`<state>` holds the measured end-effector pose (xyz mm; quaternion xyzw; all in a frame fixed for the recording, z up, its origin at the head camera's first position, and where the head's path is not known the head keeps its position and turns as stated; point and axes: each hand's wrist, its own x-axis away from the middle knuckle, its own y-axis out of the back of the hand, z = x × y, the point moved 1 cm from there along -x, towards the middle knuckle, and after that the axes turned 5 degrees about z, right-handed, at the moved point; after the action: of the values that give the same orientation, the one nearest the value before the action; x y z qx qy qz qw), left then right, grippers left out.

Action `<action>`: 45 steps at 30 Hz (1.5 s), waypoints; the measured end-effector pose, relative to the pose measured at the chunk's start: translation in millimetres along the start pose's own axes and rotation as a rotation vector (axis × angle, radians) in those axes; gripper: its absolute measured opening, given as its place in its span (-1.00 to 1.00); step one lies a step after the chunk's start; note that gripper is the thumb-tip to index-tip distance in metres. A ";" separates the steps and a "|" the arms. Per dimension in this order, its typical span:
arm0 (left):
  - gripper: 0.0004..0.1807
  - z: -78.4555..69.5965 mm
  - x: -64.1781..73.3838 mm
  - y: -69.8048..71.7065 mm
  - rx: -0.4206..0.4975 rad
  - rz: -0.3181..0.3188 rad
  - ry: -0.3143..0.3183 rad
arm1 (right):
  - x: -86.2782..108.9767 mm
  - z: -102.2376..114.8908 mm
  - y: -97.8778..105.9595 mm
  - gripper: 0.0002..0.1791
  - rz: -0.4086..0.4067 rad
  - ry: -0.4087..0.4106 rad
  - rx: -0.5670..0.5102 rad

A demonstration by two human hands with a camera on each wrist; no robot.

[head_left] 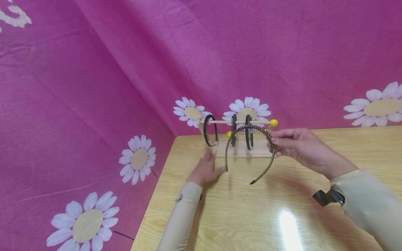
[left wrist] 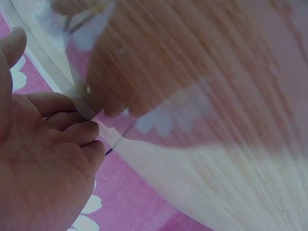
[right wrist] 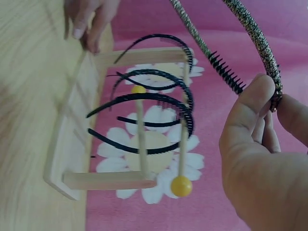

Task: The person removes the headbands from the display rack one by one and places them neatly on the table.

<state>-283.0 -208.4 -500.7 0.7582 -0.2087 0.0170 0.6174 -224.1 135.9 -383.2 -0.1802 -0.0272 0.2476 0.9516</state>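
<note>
1. Three black headbands [right wrist: 144, 97] hung on the upper rod [head_left: 223, 122] of the wooden rack [right wrist: 72, 130].
2. The right hand [head_left: 299, 148] pinched a glittery headband [head_left: 259, 128] between thumb and fingers, near the yellow knob [head_left: 274, 122].
3. The left hand [head_left: 204, 171], thumb spread, rested by the rack's left end.

We log daisy-printed magenta cloth [head_left: 282, 52] from seven clockwise to three o'clock. Wood-grain tabletop [head_left: 238, 216] at five, bright with glare [head_left: 290, 230].
</note>
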 end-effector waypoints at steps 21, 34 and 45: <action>0.00 2.8 1.5 2.1 -0.026 -0.006 -0.029 | -20.5 -64.1 13.8 -0.58 -0.009 -0.219 0.141; 0.01 3.1 1.5 2.1 0.004 0.022 -0.012 | -30.5 -92.8 24.4 -0.67 -0.034 -0.251 0.116; 0.00 3.3 1.2 1.4 0.003 0.007 -0.033 | -39.2 -110.8 26.6 -0.72 -0.050 -0.277 0.046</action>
<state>-283.2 -212.1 -499.9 0.7585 -0.2216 0.0070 0.6129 -255.1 102.2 -494.7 -0.1214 -0.1572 0.2467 0.9485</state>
